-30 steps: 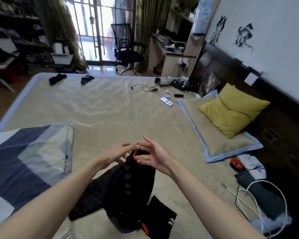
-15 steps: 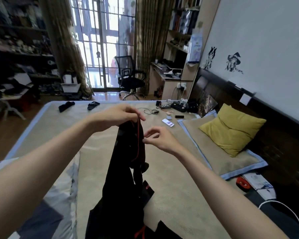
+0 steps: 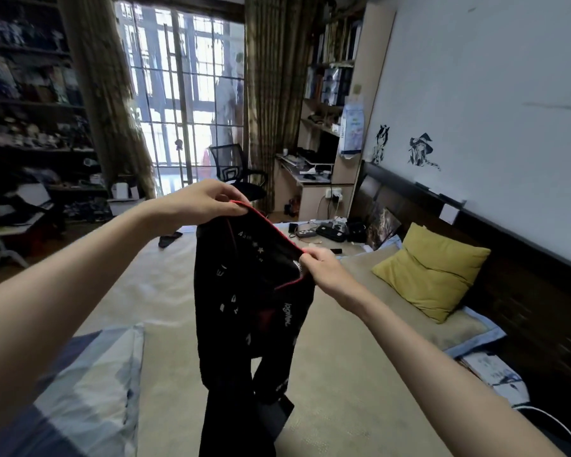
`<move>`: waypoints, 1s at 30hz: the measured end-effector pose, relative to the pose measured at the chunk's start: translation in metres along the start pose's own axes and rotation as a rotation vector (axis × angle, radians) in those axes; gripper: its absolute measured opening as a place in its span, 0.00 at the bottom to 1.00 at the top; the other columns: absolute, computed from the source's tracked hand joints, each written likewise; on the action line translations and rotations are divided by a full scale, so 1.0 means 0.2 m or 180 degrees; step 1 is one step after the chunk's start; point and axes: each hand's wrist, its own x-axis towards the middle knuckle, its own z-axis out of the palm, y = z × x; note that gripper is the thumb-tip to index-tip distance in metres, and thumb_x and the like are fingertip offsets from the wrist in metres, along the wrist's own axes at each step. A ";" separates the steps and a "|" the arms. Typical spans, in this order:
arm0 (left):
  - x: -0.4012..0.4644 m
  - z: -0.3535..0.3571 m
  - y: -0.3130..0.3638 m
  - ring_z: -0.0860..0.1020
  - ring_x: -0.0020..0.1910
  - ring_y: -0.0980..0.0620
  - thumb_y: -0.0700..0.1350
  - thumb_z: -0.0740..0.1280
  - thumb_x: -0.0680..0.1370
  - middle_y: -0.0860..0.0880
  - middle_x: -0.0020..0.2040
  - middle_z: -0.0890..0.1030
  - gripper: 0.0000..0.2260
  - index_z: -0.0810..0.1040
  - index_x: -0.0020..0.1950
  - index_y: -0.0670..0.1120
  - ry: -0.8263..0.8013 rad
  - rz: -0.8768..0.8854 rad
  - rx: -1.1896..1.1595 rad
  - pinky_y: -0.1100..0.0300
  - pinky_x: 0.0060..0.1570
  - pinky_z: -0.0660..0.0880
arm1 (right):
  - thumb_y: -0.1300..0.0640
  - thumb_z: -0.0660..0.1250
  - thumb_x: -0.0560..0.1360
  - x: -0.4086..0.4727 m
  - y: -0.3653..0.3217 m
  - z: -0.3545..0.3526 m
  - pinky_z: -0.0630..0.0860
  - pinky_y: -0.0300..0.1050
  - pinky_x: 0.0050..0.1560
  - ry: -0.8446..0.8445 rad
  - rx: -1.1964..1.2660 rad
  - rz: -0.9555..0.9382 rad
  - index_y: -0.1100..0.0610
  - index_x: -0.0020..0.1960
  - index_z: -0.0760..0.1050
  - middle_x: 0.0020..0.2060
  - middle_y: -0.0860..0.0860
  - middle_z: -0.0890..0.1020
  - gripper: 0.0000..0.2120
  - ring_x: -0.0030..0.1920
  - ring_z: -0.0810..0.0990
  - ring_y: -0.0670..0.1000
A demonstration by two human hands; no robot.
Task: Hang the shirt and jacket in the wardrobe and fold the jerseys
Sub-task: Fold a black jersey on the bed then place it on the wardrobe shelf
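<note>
While your left hand (image 3: 198,202) curls its fingers (image 3: 234,206) around the red-piped edge of the black jersey (image 3: 248,301), your right hand (image 3: 323,272) pinches the same trim lower down, thumb against bent fingers. You hold the garment up in the air above the bed (image 3: 337,364), its soft dark fabric drooping in loose folds, dotted with small white letters and stars. Below it, the bed's beige mat looks finely woven. A plump mustard-yellow pillow (image 3: 432,272) lies to your right, and a blue-grey patterned quilt (image 3: 89,390) lies to your left.
</note>
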 end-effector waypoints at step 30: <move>0.50 0.66 0.41 0.71 0.37 0.54 0.46 0.62 0.84 0.54 0.38 0.74 0.06 0.74 0.48 0.47 0.0769 0.0806 0.1312 0.58 0.36 0.65 | 0.55 0.62 0.83 0.14 0.19 -1.25 0.67 0.48 0.44 0.0873 -0.0884 -0.0890 0.54 0.41 0.76 0.36 0.49 0.75 0.12 0.38 0.73 0.47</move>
